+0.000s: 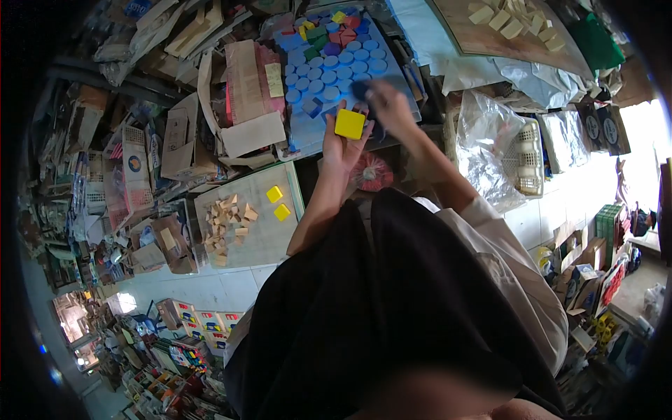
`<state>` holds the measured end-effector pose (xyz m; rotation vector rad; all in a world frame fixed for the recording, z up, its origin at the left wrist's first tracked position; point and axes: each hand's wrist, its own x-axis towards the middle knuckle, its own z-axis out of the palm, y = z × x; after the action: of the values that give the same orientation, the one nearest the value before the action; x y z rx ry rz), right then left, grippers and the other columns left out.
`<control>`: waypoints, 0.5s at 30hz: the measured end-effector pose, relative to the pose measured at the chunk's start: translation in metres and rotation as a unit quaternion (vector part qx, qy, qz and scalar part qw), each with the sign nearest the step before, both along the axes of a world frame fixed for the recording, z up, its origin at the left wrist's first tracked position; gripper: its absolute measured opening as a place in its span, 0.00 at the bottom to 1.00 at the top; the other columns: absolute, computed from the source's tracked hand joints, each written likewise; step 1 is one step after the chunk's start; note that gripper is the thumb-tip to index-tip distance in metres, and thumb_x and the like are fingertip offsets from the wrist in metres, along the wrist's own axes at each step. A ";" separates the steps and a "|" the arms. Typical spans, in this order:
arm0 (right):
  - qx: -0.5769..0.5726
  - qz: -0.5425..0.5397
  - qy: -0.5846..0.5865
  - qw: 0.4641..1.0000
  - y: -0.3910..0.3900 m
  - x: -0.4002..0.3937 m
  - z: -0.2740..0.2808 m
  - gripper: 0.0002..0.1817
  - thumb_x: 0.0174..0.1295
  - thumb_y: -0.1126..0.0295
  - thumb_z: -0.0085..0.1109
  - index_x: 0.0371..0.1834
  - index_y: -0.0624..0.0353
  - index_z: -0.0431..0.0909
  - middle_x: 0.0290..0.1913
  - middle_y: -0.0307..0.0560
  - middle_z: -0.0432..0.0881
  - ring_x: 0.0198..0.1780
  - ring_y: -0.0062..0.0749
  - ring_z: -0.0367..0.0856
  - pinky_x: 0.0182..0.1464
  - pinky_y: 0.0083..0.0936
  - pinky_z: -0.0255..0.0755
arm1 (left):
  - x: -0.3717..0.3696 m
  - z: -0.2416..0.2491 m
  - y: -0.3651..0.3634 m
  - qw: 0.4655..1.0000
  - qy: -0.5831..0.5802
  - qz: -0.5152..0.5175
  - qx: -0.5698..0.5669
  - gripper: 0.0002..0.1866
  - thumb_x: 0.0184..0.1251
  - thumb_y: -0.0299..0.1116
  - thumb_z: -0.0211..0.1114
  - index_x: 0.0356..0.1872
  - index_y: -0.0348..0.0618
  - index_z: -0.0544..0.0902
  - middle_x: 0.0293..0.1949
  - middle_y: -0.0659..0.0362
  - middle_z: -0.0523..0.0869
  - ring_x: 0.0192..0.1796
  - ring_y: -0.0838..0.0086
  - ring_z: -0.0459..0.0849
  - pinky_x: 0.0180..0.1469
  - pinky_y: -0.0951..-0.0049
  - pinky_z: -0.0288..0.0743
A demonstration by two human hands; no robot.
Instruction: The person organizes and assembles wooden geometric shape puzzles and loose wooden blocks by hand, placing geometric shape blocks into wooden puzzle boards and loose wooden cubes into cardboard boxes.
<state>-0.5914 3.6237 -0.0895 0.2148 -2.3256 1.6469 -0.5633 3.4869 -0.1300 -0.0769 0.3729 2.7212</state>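
A yellow square block with rounded corners rests on the fingers of my left hand, which grips it from below. Just above and to the right, my right hand is smeared by motion. Its fingers are bent around a small dark thing, too blurred to name. Behind both hands lies a blue board bearing rows of round blue discs. At its far end is a pile of red, green, yellow and purple blocks. A blue block sits near the board's close edge.
To the left, a board carries small bare wooden pieces and two yellow squares. Cardboard boxes flank the blue board. On the right are a plastic bag and a cream crate. More wooden blocks lie at the upper right.
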 end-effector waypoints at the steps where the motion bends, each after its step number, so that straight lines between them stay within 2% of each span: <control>1: 0.153 0.085 0.279 0.944 -0.011 0.003 0.000 0.10 0.58 0.69 0.51 0.39 0.61 0.74 0.43 0.55 0.77 0.39 0.44 0.79 0.40 0.38 0.72 | 0.000 0.001 -0.002 1.000 -0.002 0.003 0.001 0.23 0.69 0.51 0.41 0.55 0.46 0.68 0.55 0.52 0.71 0.59 0.64 0.69 0.58 0.60 0.67; 3: 0.273 0.056 0.236 0.931 -0.023 0.025 0.001 0.10 0.57 0.68 0.52 0.39 0.61 0.75 0.45 0.54 0.76 0.42 0.45 0.78 0.42 0.37 0.71 | 0.000 0.005 -0.007 0.999 -0.033 -0.028 0.015 0.25 0.67 0.54 0.41 0.55 0.47 0.68 0.55 0.52 0.70 0.59 0.63 0.69 0.59 0.61 0.67; 4: 0.312 0.046 0.220 0.923 -0.029 0.033 0.004 0.10 0.57 0.68 0.53 0.39 0.60 0.75 0.46 0.54 0.76 0.43 0.46 0.77 0.42 0.37 0.71 | 0.004 0.014 -0.007 0.996 -0.087 -0.009 -0.022 0.24 0.66 0.52 0.47 0.54 0.46 0.69 0.53 0.54 0.73 0.58 0.64 0.70 0.57 0.63 0.69; 5: 0.219 0.027 0.159 0.962 -0.030 0.018 -0.015 0.10 0.57 0.67 0.53 0.39 0.60 0.75 0.44 0.55 0.77 0.41 0.47 0.78 0.41 0.36 0.71 | 0.001 0.008 -0.009 0.996 -0.086 -0.007 -0.021 0.24 0.66 0.52 0.47 0.54 0.46 0.69 0.53 0.54 0.73 0.58 0.64 0.70 0.57 0.63 0.69; 6: 0.119 0.009 0.093 0.988 -0.031 0.005 -0.026 0.11 0.57 0.67 0.53 0.39 0.60 0.75 0.42 0.56 0.77 0.39 0.48 0.78 0.40 0.36 0.71 | -0.002 -0.005 -0.014 0.991 -0.069 0.006 -0.115 0.21 0.66 0.49 0.50 0.53 0.46 0.70 0.52 0.54 0.74 0.57 0.65 0.71 0.55 0.64 0.70; 7: 0.075 0.007 0.036 0.996 -0.029 -0.005 -0.025 0.10 0.58 0.66 0.53 0.37 0.61 0.76 0.36 0.57 0.78 0.36 0.49 0.78 0.38 0.35 0.71 | -0.001 -0.007 -0.018 0.976 -0.053 0.019 -0.209 0.19 0.65 0.46 0.52 0.51 0.46 0.71 0.50 0.55 0.75 0.56 0.66 0.72 0.54 0.65 0.71; 8: 0.040 -0.060 -0.019 0.997 -0.022 -0.013 -0.024 0.11 0.58 0.66 0.53 0.37 0.62 0.76 0.34 0.57 0.79 0.35 0.49 0.78 0.37 0.35 0.71 | 0.000 -0.008 -0.022 0.980 0.011 -0.004 -0.201 0.16 0.64 0.41 0.55 0.48 0.45 0.72 0.48 0.55 0.77 0.52 0.68 0.75 0.49 0.68 0.74; 9: 0.005 -0.128 -0.072 0.989 -0.016 -0.018 -0.012 0.11 0.57 0.65 0.54 0.37 0.62 0.76 0.32 0.57 0.79 0.34 0.49 0.78 0.37 0.34 0.71 | 0.002 -0.001 -0.025 0.979 0.011 -0.002 -0.202 0.16 0.64 0.41 0.55 0.48 0.45 0.72 0.48 0.55 0.77 0.52 0.68 0.75 0.49 0.68 0.74; 10: 0.004 -0.126 -0.069 0.990 -0.013 -0.018 -0.001 0.11 0.57 0.65 0.54 0.37 0.62 0.76 0.32 0.57 0.79 0.34 0.49 0.78 0.37 0.34 0.71 | 0.004 0.006 -0.027 0.985 -0.011 0.007 -0.174 0.16 0.65 0.42 0.54 0.47 0.44 0.72 0.48 0.55 0.77 0.50 0.68 0.76 0.48 0.70 0.75; 12: -0.048 0.009 -0.071 0.996 -0.013 -0.004 0.012 0.12 0.57 0.65 0.56 0.38 0.62 0.76 0.34 0.57 0.79 0.36 0.51 0.78 0.38 0.33 0.71 | -0.001 -0.001 -0.034 0.992 -0.033 0.005 -0.122 0.16 0.66 0.42 0.53 0.47 0.41 0.71 0.48 0.56 0.77 0.46 0.70 0.79 0.45 0.72 0.76; 13: 0.025 0.056 0.083 0.995 -0.025 0.005 0.005 0.13 0.56 0.66 0.56 0.41 0.63 0.75 0.37 0.56 0.78 0.38 0.50 0.78 0.40 0.32 0.70 | 0.000 0.001 -0.032 0.992 -0.036 0.006 -0.120 0.16 0.66 0.42 0.53 0.47 0.41 0.71 0.48 0.56 0.77 0.46 0.70 0.79 0.45 0.72 0.76; 15: -0.020 0.146 0.087 0.985 -0.040 0.014 -0.006 0.14 0.60 0.68 0.52 0.46 0.63 0.72 0.39 0.54 0.79 0.43 0.43 0.78 0.46 0.32 0.69 | 0.000 0.005 -0.028 0.980 -0.079 -0.001 -0.183 0.17 0.67 0.43 0.50 0.48 0.41 0.70 0.47 0.56 0.77 0.46 0.71 0.78 0.45 0.70 0.76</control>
<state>-0.5774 3.5835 -0.0950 0.6903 -2.2095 1.7233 -0.5629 3.4588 -0.1247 -0.3903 0.8199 2.5879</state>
